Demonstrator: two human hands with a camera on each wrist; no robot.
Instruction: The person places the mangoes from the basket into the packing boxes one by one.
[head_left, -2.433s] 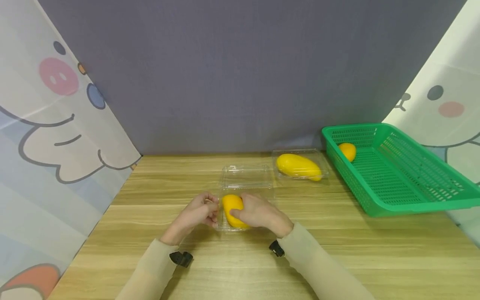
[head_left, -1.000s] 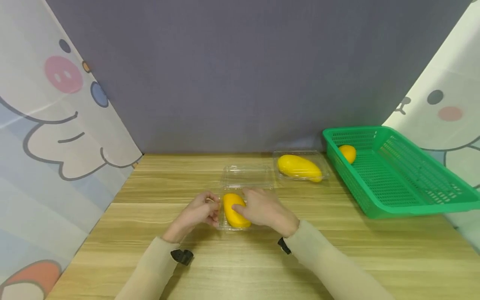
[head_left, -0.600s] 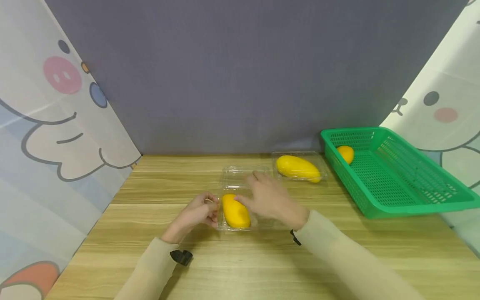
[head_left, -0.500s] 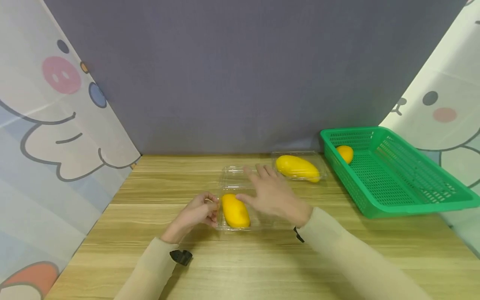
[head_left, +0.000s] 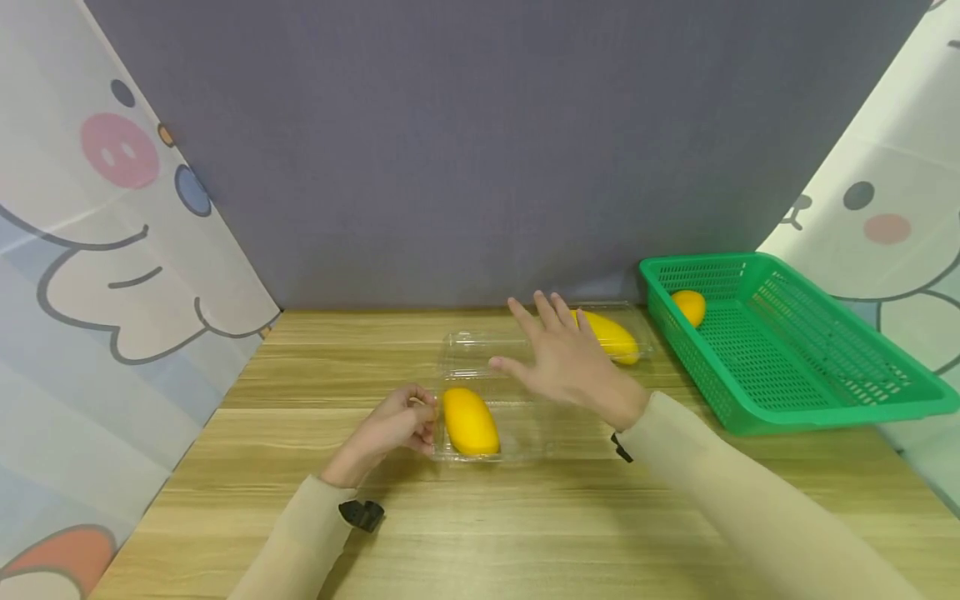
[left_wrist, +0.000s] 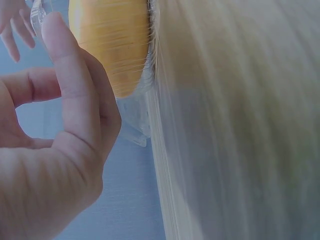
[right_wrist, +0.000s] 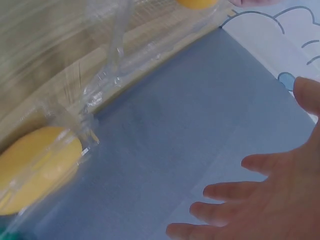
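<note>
The left hand [head_left: 397,425] pinches the left edge of the clear near box [head_left: 525,429], though just where thumb and finger meet the plastic is hard to make out. Its mango [head_left: 471,422] lies in the left part of the base; the lid [head_left: 480,354] lies folded back on the far side, its right end partly covered by the right hand [head_left: 570,358]. That hand is empty, fingers spread, and also hides the left end of the far mango [head_left: 611,337], which sits in the far box [head_left: 641,317]; whether that box is closed is unclear. To the right, the left wall of the green basket [head_left: 862,414] hides part of a fruit [head_left: 690,308]. The sleeves run off the near edge of the tabletop [head_left: 480,525], and both mangoes are cut off in the right wrist view.
</note>
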